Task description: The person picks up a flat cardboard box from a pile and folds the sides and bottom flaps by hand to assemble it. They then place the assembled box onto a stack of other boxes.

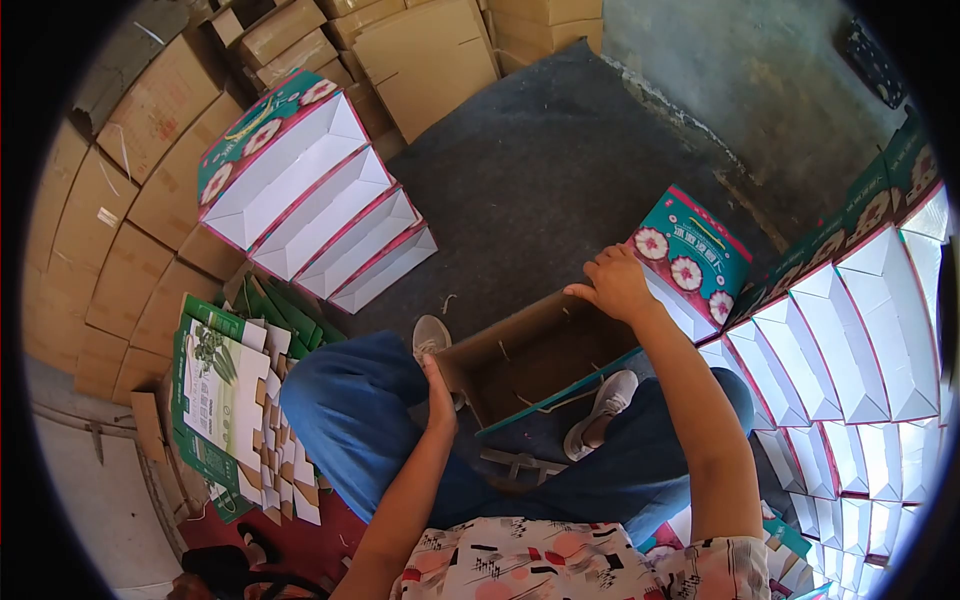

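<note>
Between my legs an open gift box (535,365) lies tilted, its brown inside facing up, with cord handles along its walls and a teal outer edge at the front. My left hand (438,393) grips the box's left end, its fingers partly hidden behind the wall. Over the far right corner of the same box, my right hand (617,284) is bent around the edge, thumb pointing left. Touching or very close to its knuckles is a printed teal and pink box (692,262) with round fruit pictures and a white side.
Nested boxes with white insides (310,185) stand at the upper left. Flattened green and white cartons (225,385) are piled at the left. More white-sided boxes (830,340) are stacked at the right. Brown cartons (160,190) line the back; a metal piece (522,464) lies between my feet.
</note>
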Tool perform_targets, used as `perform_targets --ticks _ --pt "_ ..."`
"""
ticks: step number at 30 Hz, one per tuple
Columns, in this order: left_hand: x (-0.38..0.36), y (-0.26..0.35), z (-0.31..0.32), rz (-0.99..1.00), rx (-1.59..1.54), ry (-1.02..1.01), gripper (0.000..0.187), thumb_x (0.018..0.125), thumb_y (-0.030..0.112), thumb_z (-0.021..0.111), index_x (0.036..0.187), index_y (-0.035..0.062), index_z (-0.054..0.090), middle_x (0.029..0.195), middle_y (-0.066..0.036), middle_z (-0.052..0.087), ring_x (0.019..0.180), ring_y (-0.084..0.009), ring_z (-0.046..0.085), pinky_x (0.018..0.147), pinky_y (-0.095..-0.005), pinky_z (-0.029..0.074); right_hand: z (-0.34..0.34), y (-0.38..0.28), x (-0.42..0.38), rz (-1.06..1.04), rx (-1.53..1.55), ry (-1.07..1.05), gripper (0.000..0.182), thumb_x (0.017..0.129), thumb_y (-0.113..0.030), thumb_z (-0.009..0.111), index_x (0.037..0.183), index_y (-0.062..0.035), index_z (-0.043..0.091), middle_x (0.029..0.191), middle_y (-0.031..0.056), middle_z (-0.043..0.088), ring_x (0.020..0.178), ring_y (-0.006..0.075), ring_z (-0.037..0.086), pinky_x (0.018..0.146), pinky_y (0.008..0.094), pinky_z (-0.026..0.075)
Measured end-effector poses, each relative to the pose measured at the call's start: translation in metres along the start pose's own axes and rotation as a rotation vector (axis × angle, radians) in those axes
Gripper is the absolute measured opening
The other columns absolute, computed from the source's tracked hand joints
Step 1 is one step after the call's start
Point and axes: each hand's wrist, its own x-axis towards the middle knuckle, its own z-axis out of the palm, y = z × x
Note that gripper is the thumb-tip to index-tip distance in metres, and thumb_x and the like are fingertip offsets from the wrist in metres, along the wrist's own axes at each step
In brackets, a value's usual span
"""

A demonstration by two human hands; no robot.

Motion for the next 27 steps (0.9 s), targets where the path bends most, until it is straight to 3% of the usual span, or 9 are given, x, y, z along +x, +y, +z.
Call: perform_targets --ticks 2,5,8,11,14,17,20,23,27 --pt "0.003 0.000 0.000 -0.006 -0.028 -0.020 0.075 0.089 0.065 0.038 0.137 0.0071 0.037 0.135 -0.014 0.043 0.125 -0.0247 0.039 0.105 -0.0336 0.029 0.001 -0.002 0.003 0.124 0.059 -0.117 0.057 0.077 -0.061 0.056 0.078 -0.0046 0.067 0.080 0.0111 0.063 0.089 0.0272 0.058 0.073 0.0399 0.045" --pt "0.003 -0.006 0.008 0.214 0.378 0.052 0.068 0.086 0.049 0.058 0.134 0.0037 0.038 0.134 -0.017 0.043 0.124 -0.0267 0.041 0.103 -0.0335 0.030 0.009 -0.007 0.009 0.191 0.055 -0.057 0.058 0.078 -0.061 0.054 0.079 -0.0050 0.067 0.082 0.0120 0.062 0.092 0.0272 0.057 0.073 0.0390 0.046" --pt "0.022 -0.020 -0.002 0.243 0.542 0.052 0.089 0.073 0.045 0.073 0.132 -0.0068 0.033 0.133 -0.026 0.040 0.123 -0.0338 0.041 0.098 -0.0389 0.036 0.020 -0.008 0.012 0.203 0.047 -0.031 0.056 0.076 -0.058 0.060 0.090 -0.0044 0.065 0.085 0.0130 0.062 0.092 0.0298 0.057 0.077 0.0415 0.047" --pt "0.036 -0.013 -0.007 0.157 0.816 -0.031 0.097 0.069 0.045 0.075 0.135 -0.0082 0.027 0.133 -0.029 0.038 0.125 -0.0364 0.039 0.099 -0.0388 0.036 0.018 0.001 0.005 0.139 0.119 0.282 0.063 0.073 -0.055 0.067 0.105 -0.0010 0.057 0.091 0.0151 0.062 0.099 0.0328 0.056 0.081 0.0436 0.047" --pt "0.045 -0.023 -0.006 0.125 0.842 0.001 0.101 0.070 0.043 0.075 0.136 -0.0111 0.022 0.134 -0.030 0.036 0.128 -0.0387 0.035 0.104 -0.0387 0.032 -0.009 0.006 -0.002 0.409 0.156 0.071 0.078 0.068 -0.051 0.073 0.116 0.0044 0.047 0.093 0.0195 0.063 0.102 0.0376 0.056 0.084 0.0438 0.047" --pt "0.050 -0.045 -0.003 0.311 0.882 0.175 0.086 0.068 0.042 0.078 0.123 -0.0090 0.036 0.122 -0.028 0.045 0.117 -0.0365 0.044 0.097 -0.0406 0.036 -0.020 0.004 -0.006 0.619 0.402 -0.132 0.090 0.071 -0.056 0.069 0.128 0.0068 0.038 0.114 0.0284 0.055 0.108 0.0410 0.053 0.092 0.0411 0.044" --pt "0.048 -0.048 -0.002 0.314 0.870 0.208 0.086 0.068 0.043 0.078 0.123 -0.0092 0.037 0.122 -0.029 0.044 0.118 -0.0377 0.043 0.097 -0.0412 0.036 0.006 -0.002 -0.009 0.644 0.498 -0.242 0.105 0.076 -0.060 0.061 0.139 0.0098 0.015 0.095 0.0251 0.063 0.088 0.0382 0.063 0.086 0.0399 0.046" --pt "0.049 -0.046 -0.003 0.262 0.854 0.163 0.085 0.070 0.041 0.077 0.124 -0.0089 0.035 0.124 -0.029 0.044 0.119 -0.0378 0.043 0.097 -0.0409 0.036 0.018 0.011 -0.003 0.647 0.486 -0.318 0.106 0.081 -0.063 0.050 0.142 0.0092 0.002 0.098 0.0262 0.062 0.089 0.0341 0.064 0.085 0.0381 0.047" --pt "0.034 -0.021 0.005 0.205 0.753 0.053 0.072 0.074 0.033 0.075 0.120 -0.0056 0.036 0.124 -0.026 0.043 0.120 -0.0371 0.042 0.098 -0.0407 0.035 -0.005 0.022 -0.007 0.761 0.936 -0.487 0.100 0.084 -0.062 0.045 0.143 0.0055 0.002 0.100 0.0266 0.062 0.090 0.0294 0.065 0.085 0.0361 0.047"
